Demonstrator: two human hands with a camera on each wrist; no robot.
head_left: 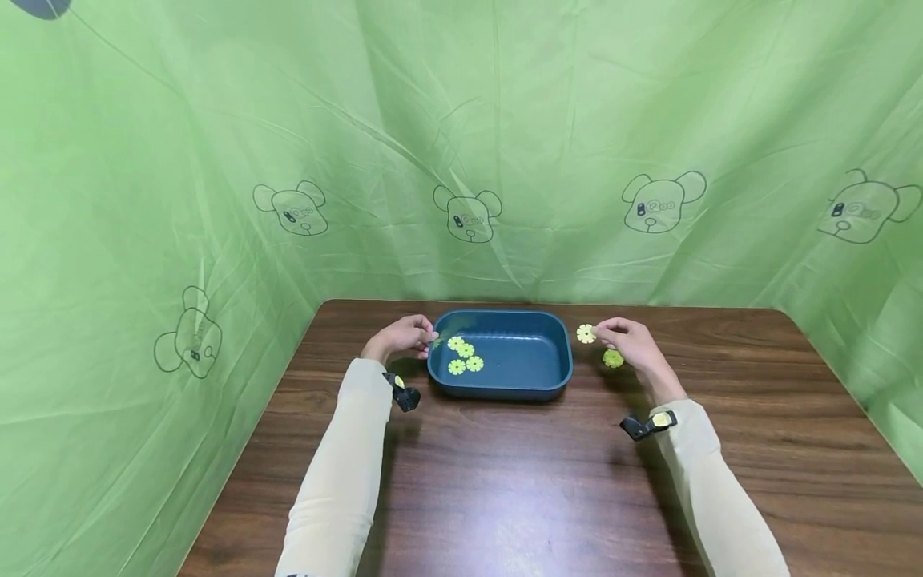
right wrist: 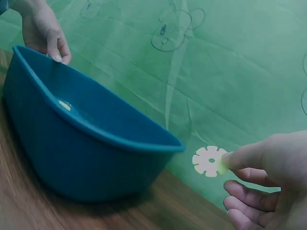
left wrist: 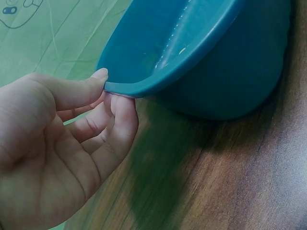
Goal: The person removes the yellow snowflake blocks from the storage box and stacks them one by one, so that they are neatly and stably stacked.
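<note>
A dark blue rectangular basin (head_left: 519, 365) with rounded corners stands on the table. Inside it, toward its left end, lie several yellow flower-shaped discs (head_left: 465, 351). My left hand (head_left: 408, 335) pinches the basin's left rim, thumb on the inside and fingers beneath the lip, as the left wrist view shows. To the right of the basin, my right hand (head_left: 629, 340) pinches a pale yellow notched disc (right wrist: 209, 161) with a hole in its centre, held in the air by its edge. Below that hand another yellow disc (head_left: 613, 358) lies on the table.
The brown wood-grain table (head_left: 505, 481) reaches back to a green curtain (head_left: 404, 160) printed with bear-head outlines, which also hangs along the left and right sides. Black wrist-worn devices (head_left: 649, 425) sit on both forearms.
</note>
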